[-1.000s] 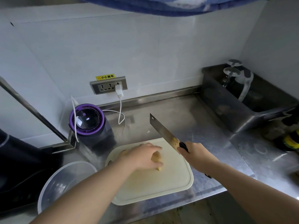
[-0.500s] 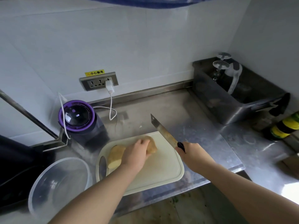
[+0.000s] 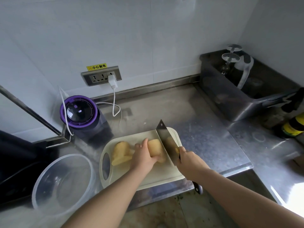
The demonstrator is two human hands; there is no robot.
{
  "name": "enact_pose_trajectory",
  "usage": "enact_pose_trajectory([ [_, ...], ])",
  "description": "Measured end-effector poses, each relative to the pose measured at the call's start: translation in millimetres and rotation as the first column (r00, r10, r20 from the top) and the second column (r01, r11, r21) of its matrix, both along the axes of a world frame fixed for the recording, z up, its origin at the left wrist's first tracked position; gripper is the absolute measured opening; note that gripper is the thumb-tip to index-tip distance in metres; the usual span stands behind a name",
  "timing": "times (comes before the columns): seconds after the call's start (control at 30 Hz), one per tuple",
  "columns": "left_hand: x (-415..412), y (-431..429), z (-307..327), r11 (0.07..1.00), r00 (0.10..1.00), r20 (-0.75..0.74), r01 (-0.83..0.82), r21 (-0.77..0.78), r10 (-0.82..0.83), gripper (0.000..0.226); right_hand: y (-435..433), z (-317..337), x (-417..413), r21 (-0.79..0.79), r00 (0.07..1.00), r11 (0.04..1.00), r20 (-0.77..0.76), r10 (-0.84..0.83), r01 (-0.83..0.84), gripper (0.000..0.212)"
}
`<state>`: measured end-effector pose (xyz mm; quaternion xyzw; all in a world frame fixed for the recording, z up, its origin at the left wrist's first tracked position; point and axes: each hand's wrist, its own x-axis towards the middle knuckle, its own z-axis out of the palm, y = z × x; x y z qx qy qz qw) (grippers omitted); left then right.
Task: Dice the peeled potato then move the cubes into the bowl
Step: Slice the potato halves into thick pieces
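Two peeled potato pieces lie on the cream cutting board (image 3: 148, 178). The left potato half (image 3: 120, 151) rests free near the board's handle hole. My left hand (image 3: 144, 156) grips the right potato half (image 3: 156, 149), fingers curled over its left side. My right hand (image 3: 189, 159) holds the cleaver (image 3: 166, 139) by its dark handle, and the blade stands against the right end of that half. The clear plastic bowl (image 3: 64, 182) sits to the left of the board with nothing in it.
A purple-rimmed appliance (image 3: 80, 112) with a white cable stands behind the board. A steel tub (image 3: 243, 96) with upturned glasses sits at the back right, and bottles (image 3: 292, 125) at the far right. A dark appliance (image 3: 16, 162) fills the left. The counter's front edge runs under the board.
The cleaver has come down from raised in the air to the right end of the potato half. My left hand shifted its hold to that half. The camera tilted further down.
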<state>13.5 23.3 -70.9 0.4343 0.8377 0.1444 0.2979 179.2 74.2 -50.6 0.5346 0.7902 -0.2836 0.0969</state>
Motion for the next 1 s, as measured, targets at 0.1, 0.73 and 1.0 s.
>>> enact_pose_trajectory([
  [0.1, -4, 0, -9, 0.996, 0.987, 0.138, -0.086, 0.033, 0.081, 0.072, -5, -2, -3, 0.021, 0.999, 0.999, -0.001, 0.037, -0.037, 0.028],
  [0.73, -11, 5, -14, 0.927, 0.78, 0.537, -0.376, -0.007, 0.321, 0.042, -46, 24, -19, 0.121, 0.986, 0.981, 0.076, 0.145, -0.153, 0.041],
  [1.0, -12, 9, -14, 0.932, 0.801, 0.5, -0.361, -0.033, 0.328, 0.048, -52, 17, -25, 0.125, 0.989, 0.983, 0.076, 0.124, -0.132, 0.025],
])
